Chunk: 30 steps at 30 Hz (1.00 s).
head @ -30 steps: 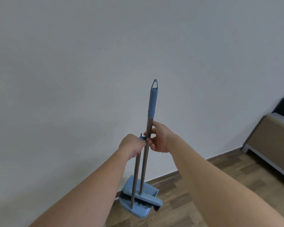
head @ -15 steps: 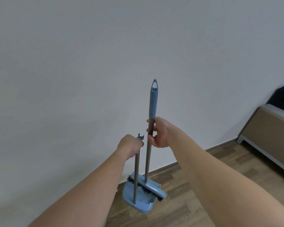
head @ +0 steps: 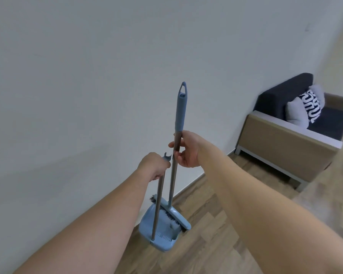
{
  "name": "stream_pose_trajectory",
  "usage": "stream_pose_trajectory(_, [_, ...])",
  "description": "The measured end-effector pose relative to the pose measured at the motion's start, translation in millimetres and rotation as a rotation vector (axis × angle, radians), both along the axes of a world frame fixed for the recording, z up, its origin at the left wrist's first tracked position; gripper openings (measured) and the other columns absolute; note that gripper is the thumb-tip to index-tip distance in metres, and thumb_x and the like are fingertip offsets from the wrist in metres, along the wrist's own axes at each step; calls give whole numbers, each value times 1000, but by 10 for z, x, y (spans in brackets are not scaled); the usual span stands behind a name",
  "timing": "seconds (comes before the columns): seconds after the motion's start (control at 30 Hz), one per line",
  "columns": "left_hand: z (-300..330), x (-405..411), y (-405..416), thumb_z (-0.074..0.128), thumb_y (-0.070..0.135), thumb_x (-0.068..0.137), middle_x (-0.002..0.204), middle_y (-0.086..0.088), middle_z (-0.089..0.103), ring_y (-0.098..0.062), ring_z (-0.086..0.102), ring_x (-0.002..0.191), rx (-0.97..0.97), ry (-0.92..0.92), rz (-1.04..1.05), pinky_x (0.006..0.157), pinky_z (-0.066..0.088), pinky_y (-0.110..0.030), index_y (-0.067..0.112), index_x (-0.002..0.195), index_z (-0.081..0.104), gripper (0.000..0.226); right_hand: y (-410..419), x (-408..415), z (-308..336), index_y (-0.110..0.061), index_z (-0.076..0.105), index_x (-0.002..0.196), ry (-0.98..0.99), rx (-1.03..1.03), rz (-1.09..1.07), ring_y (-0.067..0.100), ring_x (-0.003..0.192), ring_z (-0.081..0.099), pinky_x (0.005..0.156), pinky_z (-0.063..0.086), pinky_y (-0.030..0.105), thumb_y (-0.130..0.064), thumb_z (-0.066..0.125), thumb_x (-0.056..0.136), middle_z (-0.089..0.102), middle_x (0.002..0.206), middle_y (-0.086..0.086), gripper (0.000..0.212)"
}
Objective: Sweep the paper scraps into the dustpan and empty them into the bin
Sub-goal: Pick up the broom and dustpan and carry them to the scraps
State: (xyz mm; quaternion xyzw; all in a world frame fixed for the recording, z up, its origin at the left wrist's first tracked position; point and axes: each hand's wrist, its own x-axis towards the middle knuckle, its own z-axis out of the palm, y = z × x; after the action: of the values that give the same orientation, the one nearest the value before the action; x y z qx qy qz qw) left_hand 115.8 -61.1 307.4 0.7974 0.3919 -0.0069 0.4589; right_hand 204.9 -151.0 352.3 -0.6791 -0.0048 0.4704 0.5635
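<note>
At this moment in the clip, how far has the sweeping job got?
Barely started. Done: both tools are picked up. In hand: the left hand grips the dustpan handle, the right hand holds the broom handle, and the broom head sits at the dustpan by the wall. Left: all sweeping and emptying; no paper scraps or bin are in view.

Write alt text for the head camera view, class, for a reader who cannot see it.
A person's left hand grips the dustpan handle and the right hand holds the broom handle, both upright before a white wall. The blue broom head sits in the blue dustpan above the wood floor; a sofa with cushions stands right.
</note>
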Motion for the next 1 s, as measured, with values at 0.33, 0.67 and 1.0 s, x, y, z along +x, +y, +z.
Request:
stream_pose_trajectory(0.33, [59, 335, -341, 54, 14, 83, 56, -7, 37, -22, 34, 46, 24, -29, -264, 51, 28, -25, 10, 67, 41, 21, -567, 23, 31, -10, 61, 78, -31, -9, -288, 13, 51, 43, 44, 40, 20, -35, 46, 82, 49, 71, 6, 30])
stream_pose_trajectory(0.67, [-208, 377, -1116, 53, 17, 84, 55, -4, 40, -20, 37, 47, 22, -22, -572, 49, 31, -25, 12, 64, 41, 24, -1470, -286, -229, -13, 55, 73, -1, 9, -591, 11, 49, 41, 47, 38, 19, -39, 42, 88, 47, 63, 2, 33])
stream_pose_trajectory(1.0, [-205, 274, -1953, 52, 18, 87, 55, -3, 43, -19, 39, 48, 65, -19, -807, 48, 31, -25, 11, 64, 45, 25, -2332, -614, -246, -12, 59, 83, 2, -38, -816, 14, 51, 44, 48, 42, 22, -40, 43, 87, 52, 67, 6, 32])
